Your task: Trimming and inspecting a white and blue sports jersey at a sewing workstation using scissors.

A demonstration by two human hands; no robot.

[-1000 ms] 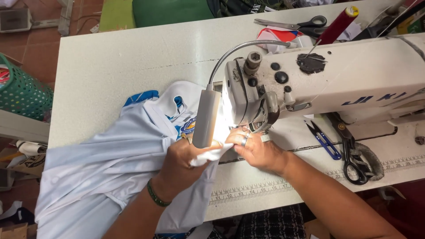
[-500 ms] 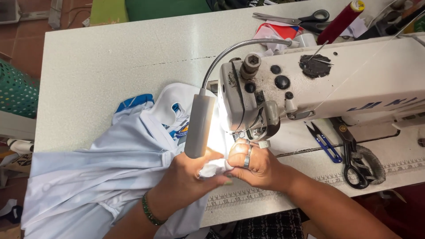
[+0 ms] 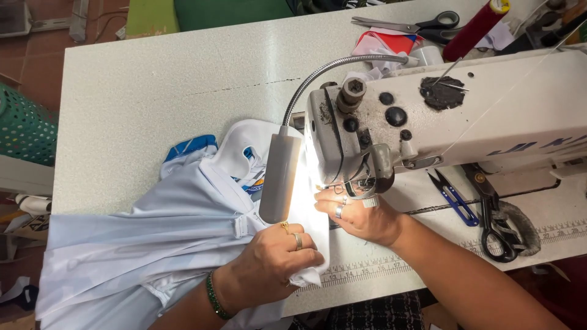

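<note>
A pale blue garment (image 3: 153, 238) with a white collar and blue print lies bunched on the left of the white table (image 3: 165, 91). My left hand (image 3: 275, 260), with rings and a green bracelet, is closed on a fold of the garment near the table's front edge. My right hand (image 3: 361, 214) rests flat on the cloth, fingertips right under the needle area of the white sewing machine (image 3: 440, 116). A grey gooseneck lamp (image 3: 280, 177) shines on the cloth between my hands.
Blue thread snips (image 3: 452, 198) and black scissors (image 3: 495, 214) lie under the machine arm at the right. More scissors (image 3: 422, 24), a dark red thread cone (image 3: 474, 27) and cloth scraps sit at the back. A green perforated basket (image 3: 21, 128) stands at the far left.
My left hand has slid toward the front edge, bunching the cloth in its grip. My right hand has moved up close to the presser foot. The view has shifted closer.
</note>
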